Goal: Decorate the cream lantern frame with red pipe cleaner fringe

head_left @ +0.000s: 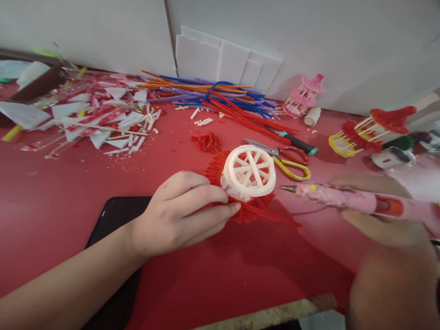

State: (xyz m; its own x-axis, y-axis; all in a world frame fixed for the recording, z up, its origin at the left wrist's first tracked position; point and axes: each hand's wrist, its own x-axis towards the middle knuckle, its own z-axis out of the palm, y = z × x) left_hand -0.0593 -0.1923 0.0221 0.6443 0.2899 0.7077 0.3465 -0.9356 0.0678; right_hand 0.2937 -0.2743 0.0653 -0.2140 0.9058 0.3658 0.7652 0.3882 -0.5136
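My left hand [182,211] grips a craft piece: a cream spoked wheel [249,172] glued onto a fringe of red pipe cleaners [247,208], held just above the red table [51,201]. Its fingers curl round the left side of the piece. My right hand [378,224] is wrapped around a pink glue gun [350,199] whose metal tip points left and ends a little to the right of the wheel, apart from it.
Scissors [285,158] with red and yellow handles lie behind the wheel. A pile of coloured pipe cleaners [220,96] and white sheets [227,57] lean at the back. Paper scraps [96,114] litter the left. Finished pagoda models [371,130] stand right. A dark phone [117,215] lies under my left wrist.
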